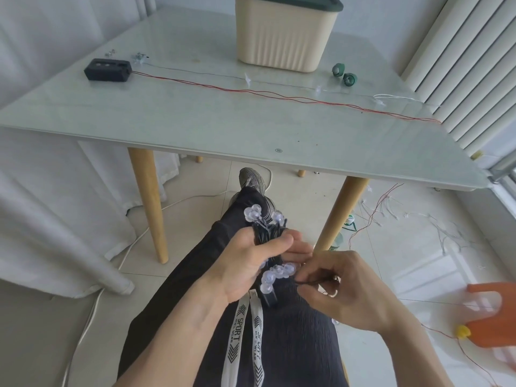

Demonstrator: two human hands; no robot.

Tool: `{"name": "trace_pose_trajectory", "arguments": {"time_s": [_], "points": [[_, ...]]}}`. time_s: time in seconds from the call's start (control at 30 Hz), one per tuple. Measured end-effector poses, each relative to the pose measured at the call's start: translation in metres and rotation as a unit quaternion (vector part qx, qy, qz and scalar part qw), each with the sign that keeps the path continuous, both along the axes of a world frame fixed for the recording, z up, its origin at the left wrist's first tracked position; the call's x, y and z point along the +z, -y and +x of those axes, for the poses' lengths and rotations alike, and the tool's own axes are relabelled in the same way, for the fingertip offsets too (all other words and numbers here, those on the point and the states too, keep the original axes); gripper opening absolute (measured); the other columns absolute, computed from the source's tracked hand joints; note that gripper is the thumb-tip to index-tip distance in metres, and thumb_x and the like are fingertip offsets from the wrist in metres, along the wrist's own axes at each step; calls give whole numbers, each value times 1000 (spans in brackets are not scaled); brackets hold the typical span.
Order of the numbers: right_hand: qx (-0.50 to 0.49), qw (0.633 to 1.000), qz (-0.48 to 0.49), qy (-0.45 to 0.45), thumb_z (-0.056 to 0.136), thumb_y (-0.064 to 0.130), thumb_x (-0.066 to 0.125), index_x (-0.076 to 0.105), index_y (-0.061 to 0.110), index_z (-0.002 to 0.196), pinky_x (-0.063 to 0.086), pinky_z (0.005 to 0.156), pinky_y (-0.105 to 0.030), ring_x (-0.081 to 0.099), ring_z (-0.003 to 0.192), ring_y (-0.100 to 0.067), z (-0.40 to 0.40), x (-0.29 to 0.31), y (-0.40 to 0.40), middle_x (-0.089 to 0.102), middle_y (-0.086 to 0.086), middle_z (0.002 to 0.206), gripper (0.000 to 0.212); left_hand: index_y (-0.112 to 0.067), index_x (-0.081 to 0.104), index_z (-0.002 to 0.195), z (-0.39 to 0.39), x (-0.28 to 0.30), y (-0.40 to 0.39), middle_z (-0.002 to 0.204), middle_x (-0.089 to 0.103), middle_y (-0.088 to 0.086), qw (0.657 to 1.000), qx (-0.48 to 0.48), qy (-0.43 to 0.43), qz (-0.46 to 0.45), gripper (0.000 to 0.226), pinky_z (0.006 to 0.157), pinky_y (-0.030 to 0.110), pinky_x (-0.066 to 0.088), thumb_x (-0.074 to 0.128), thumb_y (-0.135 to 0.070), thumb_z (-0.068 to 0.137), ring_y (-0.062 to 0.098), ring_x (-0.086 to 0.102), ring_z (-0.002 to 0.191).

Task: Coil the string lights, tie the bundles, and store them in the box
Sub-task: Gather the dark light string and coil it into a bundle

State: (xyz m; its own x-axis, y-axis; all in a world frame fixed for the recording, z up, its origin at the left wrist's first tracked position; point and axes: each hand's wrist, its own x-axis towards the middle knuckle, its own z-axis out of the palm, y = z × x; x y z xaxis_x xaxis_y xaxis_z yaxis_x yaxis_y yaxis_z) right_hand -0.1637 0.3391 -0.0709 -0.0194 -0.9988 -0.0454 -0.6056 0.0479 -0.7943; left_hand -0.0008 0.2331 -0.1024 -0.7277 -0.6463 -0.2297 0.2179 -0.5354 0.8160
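Over my lap, my left hand (252, 261) grips a coiled bundle of black-wired string lights (269, 226) with clear flower-shaped bulbs. Bulbs stick out above the fist and below it. My right hand (339, 291) pinches a thin black wire end just right of the lower bulbs. The beige ribbed storage box (282, 37) with a dark green lid stands at the far middle of the table. A second light string with red wire (251, 92) lies stretched across the table from a black battery box (108, 69).
Two green tape rolls (344, 74) lie right of the box. The glass-topped table (195, 127) has wooden legs. More loose wires (391, 210) lie tangled on the tiled floor at right. An orange object (491, 317) sits at the right edge. White curtains hang left.
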Motion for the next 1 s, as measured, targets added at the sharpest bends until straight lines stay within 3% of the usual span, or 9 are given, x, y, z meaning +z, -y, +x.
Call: {"name": "trace_pose_trajectory", "arguments": {"time_s": [0.13,0.27,0.4,0.53,0.6,0.67,0.77,0.87,1.0], "points": [[8,998,-54,-19,82,13,75,79,30,84,44,63,-16,55,62,-11,-6,0,-1,64,10,75,17,3,67,106,0,-7,2,106,74,20,998,-19,41,-47,20,85,32,56,65,1,86,26,72,100],[-5,997,-68,-39,85,18,80,80,37,91,43,65,-16,55,65,-13,-8,-1,3,60,12,76,20,-2,71,112,-1,-11,3,117,72,14,997,-51,44,-42,34,105,45,42,64,2,79,27,64,114],[-29,993,-84,-76,82,14,80,80,41,93,42,61,-13,54,62,-10,-1,-2,7,58,14,70,29,-13,78,104,-2,-9,1,120,70,15,997,-69,30,-31,34,108,44,40,62,2,78,27,63,118],[-66,984,-88,-143,72,1,73,77,29,74,42,54,-14,58,61,-7,3,-3,12,61,15,64,28,8,67,106,-6,-9,-5,108,65,21,989,-133,28,-63,27,100,44,42,64,-2,81,32,59,105],[-80,983,-44,-160,70,6,71,74,28,69,46,54,-17,61,63,-7,4,-1,14,65,15,63,22,17,57,105,-7,-6,-7,98,62,20,984,-147,71,-72,39,90,49,45,68,-10,79,32,58,95],[-88,985,8,-146,69,10,72,72,26,65,48,53,-18,60,57,-4,3,3,14,67,12,59,16,19,54,106,-4,-2,-6,91,62,25,976,-172,108,-80,53,79,48,47,74,-21,76,31,59,86],[-83,989,30,-122,64,17,78,65,24,66,47,50,-19,56,51,-4,-4,12,16,65,12,55,14,15,62,103,1,-1,-3,95,71,26,957,-234,101,-142,31,84,34,50,64,-14,92,27,68,81],[-40,994,38,-96,62,31,85,65,28,73,51,61,-29,61,59,-12,-15,17,16,66,14,65,23,19,61,94,5,1,-1,83,71,19,947,-256,99,-165,29,70,20,51,57,-10,98,22,65,62],[-59,997,-34,48,73,26,84,67,22,83,53,76,-46,58,67,-20,-36,2,19,63,-4,71,20,15,64,91,12,0,6,63,66,14,958,-232,81,-148,28,75,18,47,55,-11,95,23,62,62]]}}
